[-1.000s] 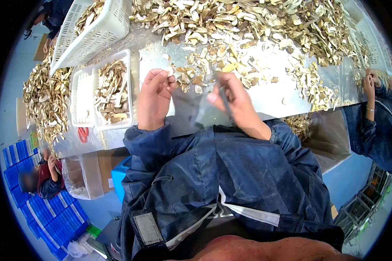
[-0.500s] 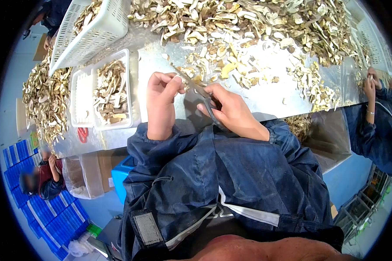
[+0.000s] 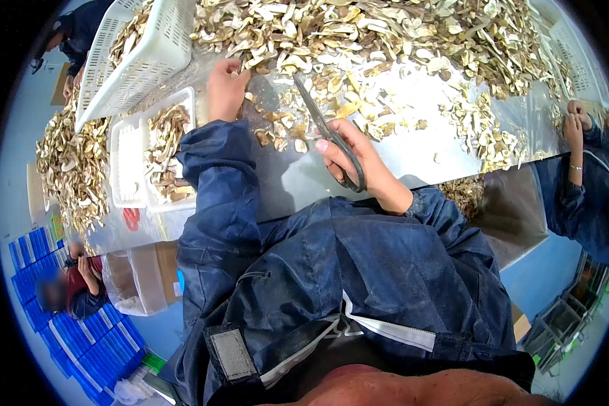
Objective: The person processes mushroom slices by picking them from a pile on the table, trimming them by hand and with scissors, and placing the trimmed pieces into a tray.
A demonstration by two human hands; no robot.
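My right hand (image 3: 355, 157) is closed round the handles of dark scissors (image 3: 312, 103), whose blades point up and left over the metal table (image 3: 277, 183). Farther forward on the left, my left hand (image 3: 227, 84) reaches to the near edge of a large heap of dried mushroom slices (image 3: 358, 30). Its fingertips pinch at something there, too small to make out. Between the hands lie scattered loose slices (image 3: 277, 127). Left of my left forearm stands a white tray (image 3: 129, 162) with mushroom slices in one compartment, partly hidden by my sleeve.
A white slotted basket (image 3: 162, 57) holds slices at the upper left, with another heap (image 3: 71, 166) beside it. Red scissors (image 3: 130, 218) lie below the tray. Lined bins (image 3: 139, 281) stand under the table edge. Other people are at the left and right edges.
My left hand has moved forward, away from the scissors, to the heap's edge. The scissors have turned to point more steeply up, still in my right hand.
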